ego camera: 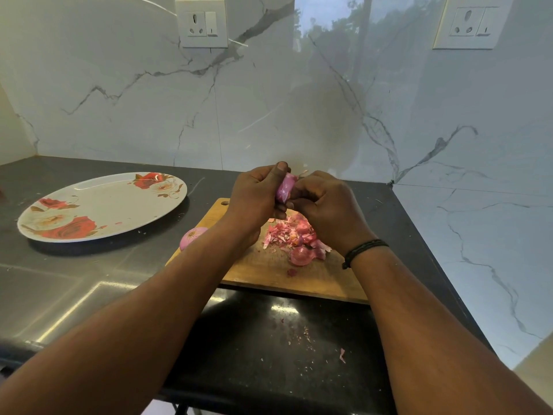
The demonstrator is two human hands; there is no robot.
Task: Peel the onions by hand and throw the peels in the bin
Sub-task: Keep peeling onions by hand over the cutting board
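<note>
I judge I'm mid-peel. My left hand (257, 194) grips the onion (285, 187) above the cutting board (269, 272), fingers curled round it. My right hand (324, 205) pinches at its skin. The peels (288, 232) lie heaped on the board. Next I must strip the loosened skin, then gather the heap; 0 bins show.

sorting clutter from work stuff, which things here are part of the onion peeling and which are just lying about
Part of the job:
onion in hand, held by left hand and right hand
pile of peels
onion by the peels
onion left of the board
cutting board

Just lying about:
floral plate
wall sockets
</note>
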